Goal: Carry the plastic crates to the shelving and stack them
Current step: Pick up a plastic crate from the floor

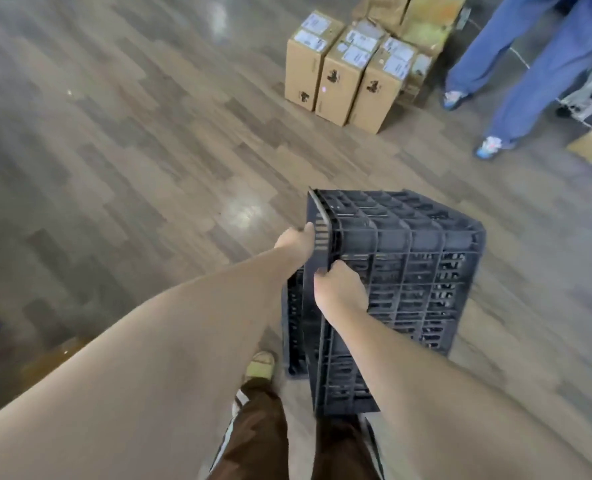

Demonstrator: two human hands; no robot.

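A black plastic lattice crate (pixel 422 271) hangs tipped on its side above the wooden floor, right of centre, its gridded base facing up and to the right. My left hand (pixel 296 242) grips the crate's upper left rim, fingers hidden behind the edge. My right hand (pixel 339 292) grips the same rim lower down, fingers curled round the edge. A second black crate (pixel 296 327) seems to sit just behind and left of the first, partly hidden. No shelving is in view.
Three upright cardboard boxes (pixel 343 71) stand on the floor ahead, with more boxes (pixel 422 19) behind them. A person in blue trousers (pixel 537 64) stands at the upper right. My own legs and a shoe (pixel 259 365) are below the crate. Bare floor stretches left.
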